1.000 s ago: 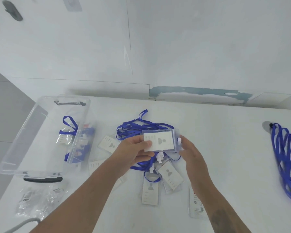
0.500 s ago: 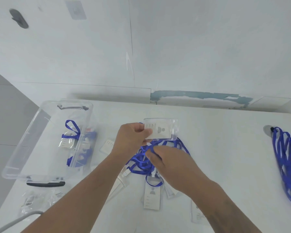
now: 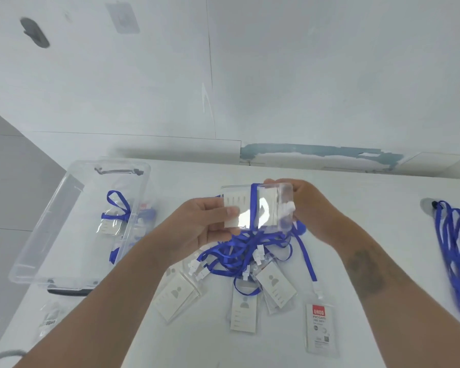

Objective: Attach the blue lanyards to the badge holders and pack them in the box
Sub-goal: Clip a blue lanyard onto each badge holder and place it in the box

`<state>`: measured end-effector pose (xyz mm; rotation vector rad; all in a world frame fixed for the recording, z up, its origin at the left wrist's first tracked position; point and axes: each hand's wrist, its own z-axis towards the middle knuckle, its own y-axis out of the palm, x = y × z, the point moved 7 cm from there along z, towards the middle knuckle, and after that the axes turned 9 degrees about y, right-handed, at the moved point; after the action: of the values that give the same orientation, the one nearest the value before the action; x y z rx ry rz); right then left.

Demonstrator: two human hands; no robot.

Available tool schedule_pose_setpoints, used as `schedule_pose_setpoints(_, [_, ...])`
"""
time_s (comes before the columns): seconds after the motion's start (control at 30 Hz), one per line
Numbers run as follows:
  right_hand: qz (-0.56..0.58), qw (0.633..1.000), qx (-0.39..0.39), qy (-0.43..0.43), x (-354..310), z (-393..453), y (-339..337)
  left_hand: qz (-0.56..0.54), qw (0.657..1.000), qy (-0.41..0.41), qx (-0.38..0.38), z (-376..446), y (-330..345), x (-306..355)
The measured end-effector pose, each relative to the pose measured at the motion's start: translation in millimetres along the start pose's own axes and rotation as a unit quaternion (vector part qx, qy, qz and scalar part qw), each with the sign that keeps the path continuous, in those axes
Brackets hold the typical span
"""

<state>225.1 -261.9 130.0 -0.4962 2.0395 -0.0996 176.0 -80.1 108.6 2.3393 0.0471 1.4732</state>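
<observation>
Both hands raised over the middle of the white surface (image 3: 356, 229), sharing one clear holder (image 3: 258, 208). Left hand (image 3: 197, 229) gripping the holder's left end, thumb pressed across the front over the white card inside. Right hand (image 3: 307, 208) clasping the right end, fingers curled behind and partly seen through the plastic. Blue lanyard (image 3: 254, 200) running down across the holder's front, dropping from the right side as a single strap toward the near right, ending in a white clip above a labelled holder (image 3: 319, 328) lying flat. Glare on the plastic hiding whether the strap is clipped on.

Directly beneath the hands, a tangled pile of lanyards (image 3: 239, 251) with white clips, fanned out over several flat holders (image 3: 274, 288) carrying grey portrait cards. At far left, a clear box (image 3: 37, 261), open, with blue-strapped holders already inside toward its right wall; black handle at its near edge. Small plastic packet (image 3: 48, 321) near left of the box. At the far right edge, a separate bunch of lanyards (image 3: 457, 256), blurred, well apart from the rest.
</observation>
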Motion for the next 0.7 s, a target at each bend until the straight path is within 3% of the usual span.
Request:
schedule_pose_setpoints(0.1, [0.018, 0.998, -0.025, 0.059, 21.0, -7.8, 32.9, -0.071, 0.994, 0.016, 0.081, 5.8, -4.8, 6.8])
schedule_pose_setpoints(0.17, [-0.043, 0.997, -0.06, 0.029, 30.4, -15.6, 58.9, -0.057, 0.984, 0.027, 0.166, 9.2, -17.6, 9.9])
schedule_pose_setpoints(0.23, [-0.155, 0.985, -0.069, -0.013, 32.3, -25.7, 71.8, 0.073, 0.969, 0.035, 0.232, 9.8, -32.0, 12.0])
schedule_pose_setpoints(0.3, [-0.23, 0.97, -0.063, -0.051, 25.1, -32.5, 74.0, 0.204, 0.947, 0.043, 0.246, 8.2, -36.7, 14.5])
schedule_pose_setpoints(0.43, [-0.355, 0.928, -0.003, -0.112, -9.2, -37.9, 51.7, 0.291, 0.94, 0.01, 0.178, 6.9, -33.3, 2.7])
schedule_pose_setpoints(0.53, [-0.332, 0.935, 0.025, -0.125, -27.7, -34.5, 24.7, 0.343, 0.934, -0.057, 0.076, 4.7, -28.8, -14.4])
schedule_pose_setpoints(0.6, [-0.266, 0.956, 0.02, -0.12, -32.1, -29.8, 10.6, 0.292, 0.953, -0.083, -0.001, -0.3, -18.6, -22.0])
schedule_pose_setpoints(0.7, [-0.096, 0.992, 0.01, -0.082, -27.0, -23.3, -1.2, 0.093, 0.991, -0.079, -0.051, -7.8, -2.0, -19.3])
